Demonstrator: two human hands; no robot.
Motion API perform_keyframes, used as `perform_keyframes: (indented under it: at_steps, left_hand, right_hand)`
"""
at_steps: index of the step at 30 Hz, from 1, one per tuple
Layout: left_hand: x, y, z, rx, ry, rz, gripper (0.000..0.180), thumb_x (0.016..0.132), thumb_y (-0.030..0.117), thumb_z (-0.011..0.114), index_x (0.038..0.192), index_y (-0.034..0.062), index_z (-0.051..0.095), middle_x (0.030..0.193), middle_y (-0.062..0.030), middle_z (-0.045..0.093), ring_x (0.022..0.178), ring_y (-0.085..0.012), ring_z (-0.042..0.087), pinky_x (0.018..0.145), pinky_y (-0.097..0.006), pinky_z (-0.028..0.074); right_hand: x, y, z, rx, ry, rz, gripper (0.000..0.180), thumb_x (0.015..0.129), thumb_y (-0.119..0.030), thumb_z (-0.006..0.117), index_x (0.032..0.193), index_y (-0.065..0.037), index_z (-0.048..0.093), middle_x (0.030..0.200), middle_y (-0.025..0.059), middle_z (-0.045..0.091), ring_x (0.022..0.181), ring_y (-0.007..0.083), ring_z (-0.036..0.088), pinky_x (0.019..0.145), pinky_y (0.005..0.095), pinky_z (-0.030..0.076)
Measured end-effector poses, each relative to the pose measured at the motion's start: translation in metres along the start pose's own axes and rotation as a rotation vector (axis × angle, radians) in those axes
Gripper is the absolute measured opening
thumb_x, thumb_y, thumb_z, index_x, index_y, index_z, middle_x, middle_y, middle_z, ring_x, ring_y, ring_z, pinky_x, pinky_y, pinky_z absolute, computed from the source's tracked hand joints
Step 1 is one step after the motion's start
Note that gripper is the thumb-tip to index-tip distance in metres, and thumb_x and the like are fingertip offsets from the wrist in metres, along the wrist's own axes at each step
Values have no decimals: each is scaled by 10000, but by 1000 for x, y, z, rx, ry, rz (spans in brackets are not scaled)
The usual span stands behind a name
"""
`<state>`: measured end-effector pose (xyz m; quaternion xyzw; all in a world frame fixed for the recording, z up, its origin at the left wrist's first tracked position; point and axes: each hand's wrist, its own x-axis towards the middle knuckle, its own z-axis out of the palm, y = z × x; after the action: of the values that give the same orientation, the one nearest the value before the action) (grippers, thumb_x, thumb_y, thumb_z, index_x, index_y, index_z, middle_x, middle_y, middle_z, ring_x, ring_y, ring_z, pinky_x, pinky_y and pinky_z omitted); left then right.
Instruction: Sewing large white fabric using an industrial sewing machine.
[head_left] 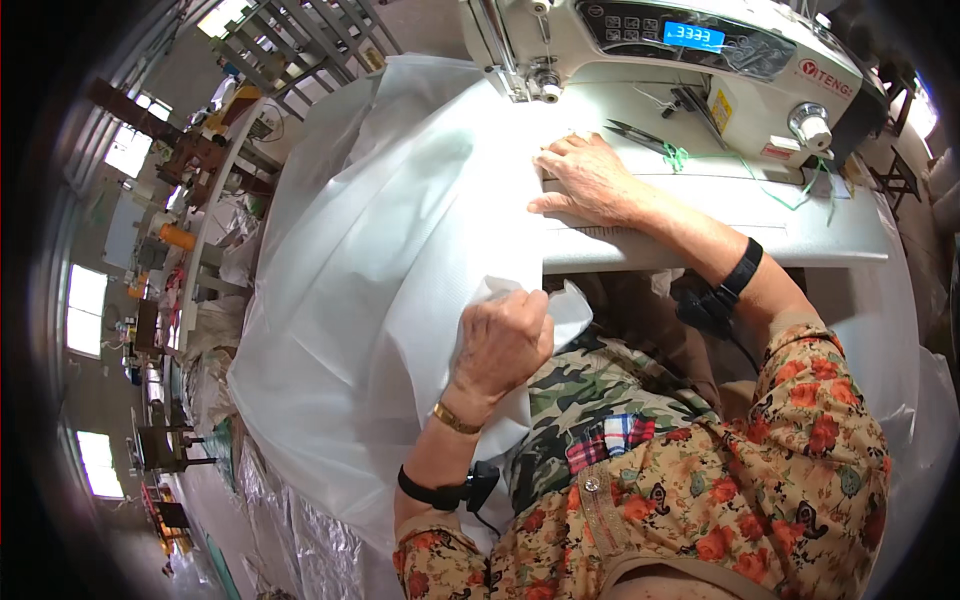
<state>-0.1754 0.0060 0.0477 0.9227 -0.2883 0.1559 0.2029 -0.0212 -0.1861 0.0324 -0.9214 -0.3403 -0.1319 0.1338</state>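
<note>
A large sheet of white woven fabric (400, 230) drapes over the left side of the sewing table and down past my lap. My left hand (503, 338) is closed in a fist on the edge of this fabric, near the table's front edge. Farther forward, my right hand (588, 180) lies flat with fingers stretched, its fingertips on the fabric's right edge. Just beyond those fingertips stands the needle area of a white sewing machine (620, 62). Bright lamp light washes out the fabric under the needle.
Dark thread snips (637, 135) and a tangle of green thread (677, 157) lie on the sewing table (700, 215) right of my right hand. At the left are a long workbench (215, 215) and heaped clear plastic sheeting (315, 535). A grey metal rack (290, 50) stands at far left.
</note>
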Motion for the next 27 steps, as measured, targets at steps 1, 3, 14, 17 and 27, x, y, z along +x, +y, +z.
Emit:
perform_keyframes:
  at_steps: [1, 3, 14, 17, 27]
  left_hand:
    - [7, -3, 0, 11, 1, -6, 146, 726, 63, 571, 626, 48, 466, 582, -137, 519, 527, -340, 552, 501, -436, 446]
    - [21, -10, -2, 64, -64, -48, 132, 742, 80, 558, 638, 42, 486, 593, -154, 553, 539, -349, 578, 528, -439, 472]
    - [106, -55, 17, 139, -40, -63, 202, 735, 103, 553, 820, 59, 731, 687, -218, 640, 655, -372, 649, 657, -458, 531]
    - [108, -57, 18, 177, -33, -128, 177, 730, 118, 561, 763, 28, 711, 674, -225, 633, 658, -406, 637, 665, -468, 527]
    - [-81, 28, 39, -99, 249, -240, 737, 788, 231, 768, 1371, -35, 403, 1386, -243, 396, 1239, -417, 420, 1038, -464, 360]
  right_hand:
    - [-1, 0, 0, 4, 5, -2, 719, 811, -637, 595, 1152, -3, 610, 1113, 172, 627, 1121, 318, 539, 963, 450, 396]
    - [-1, -2, 0, 16, 33, -33, 730, 810, -643, 590, 1159, -2, 601, 1123, 173, 623, 1126, 321, 537, 971, 447, 387]
    - [9, -3, 11, 26, 87, -15, 345, 820, -235, 678, 1104, -58, 598, 1095, 127, 617, 1091, 305, 556, 925, 451, 418]
    - [11, -5, 12, 104, 152, -34, 251, 842, -235, 651, 1010, -52, 616, 1037, 124, 627, 1056, 307, 576, 898, 467, 435]
    - [3, 5, 5, 621, 161, 224, 289, 898, -267, 595, 1013, -1, 600, 1038, 173, 640, 1018, 331, 606, 847, 415, 472]
